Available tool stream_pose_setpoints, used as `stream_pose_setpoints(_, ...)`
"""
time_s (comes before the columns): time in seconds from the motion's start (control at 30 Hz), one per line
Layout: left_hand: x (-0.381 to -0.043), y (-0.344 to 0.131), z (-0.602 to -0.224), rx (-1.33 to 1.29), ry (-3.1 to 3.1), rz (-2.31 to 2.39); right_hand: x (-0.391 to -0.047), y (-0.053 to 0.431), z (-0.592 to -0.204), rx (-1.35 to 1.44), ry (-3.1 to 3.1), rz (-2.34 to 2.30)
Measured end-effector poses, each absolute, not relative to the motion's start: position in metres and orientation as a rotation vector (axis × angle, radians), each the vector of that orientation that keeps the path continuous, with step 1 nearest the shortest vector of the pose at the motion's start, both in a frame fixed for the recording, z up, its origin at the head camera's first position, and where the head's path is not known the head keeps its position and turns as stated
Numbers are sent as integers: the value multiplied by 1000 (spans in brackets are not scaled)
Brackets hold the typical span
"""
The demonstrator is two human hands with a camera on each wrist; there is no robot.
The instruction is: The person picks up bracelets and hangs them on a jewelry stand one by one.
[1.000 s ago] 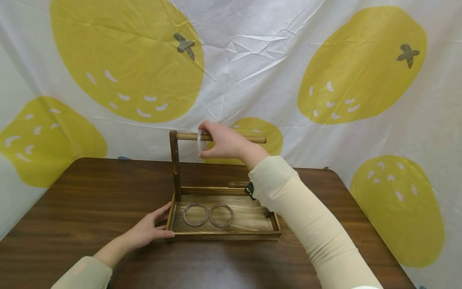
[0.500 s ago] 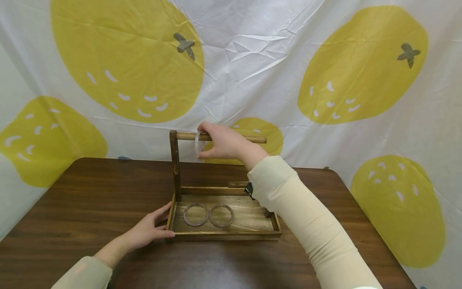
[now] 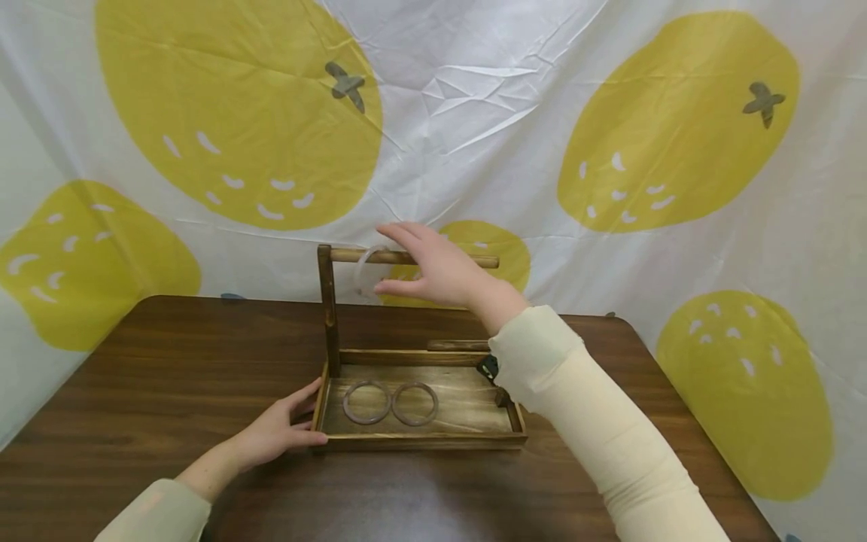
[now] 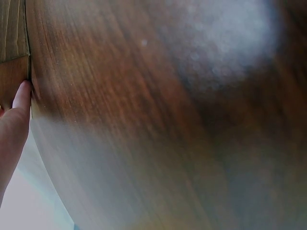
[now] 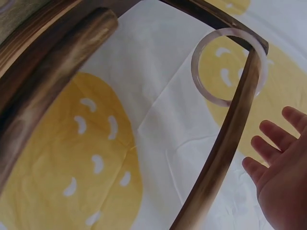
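A pale translucent bangle [image 3: 358, 277] hangs round the upper rod [image 3: 479, 261] of a wooden stand. My right hand [image 3: 448, 269] is beside that rod, fingers spread and apart from the bangle [image 5: 195, 72], as the right wrist view shows. Two similar bangles, a left one [image 3: 346, 408] and a right one [image 3: 436, 410], lie flat side by side in the stand's tray [image 3: 467, 436]. My left hand [image 3: 274, 435] touches the tray's left end, thumb at the front corner and fingers along the side. Some left fingers are hidden.
An upright post [image 3: 328, 309] bears the upper rod at its left end; the rod's right end is free. A lower wooden rod [image 3: 457, 345] is at the tray's back right, partly behind my sleeve. The brown table [image 3: 203, 361] meets a lemon-patterned cloth [image 3: 474, 165] behind.
My right hand has let go of the bangle, spread its fingers and moved slightly right. The bangle has swung round and hangs on the rod. My left hand stays in place.
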State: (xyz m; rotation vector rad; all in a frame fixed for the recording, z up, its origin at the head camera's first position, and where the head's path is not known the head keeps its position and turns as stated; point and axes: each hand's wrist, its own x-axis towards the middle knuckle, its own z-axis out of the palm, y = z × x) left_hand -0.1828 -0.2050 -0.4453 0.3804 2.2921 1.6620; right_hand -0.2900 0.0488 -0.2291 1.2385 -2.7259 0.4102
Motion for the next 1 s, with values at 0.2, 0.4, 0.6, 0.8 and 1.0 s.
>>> stream_pose_setpoints(0.2,-184,-206,-447,374,2302,1661,-279,66,-234,1270,-2662,453)
stream_pose_setpoints(0.4,-184,-205,-447,363,2311,1657,-266,79,-242,1336,-2642,498)
stream_pose_setpoints(0.6,-182,-205,-446,352,2304,1660,-256,87,-252,1393,-2615,475)
stream_pose_setpoints(0.8,-180,-204,-446,355,2303,1645,-249,93,-264,1467,-2558,450)
stream_pose_setpoints(1.0,-182,-203,-444,373,2303,1639,-240,100,-278,1526,-2525,446)
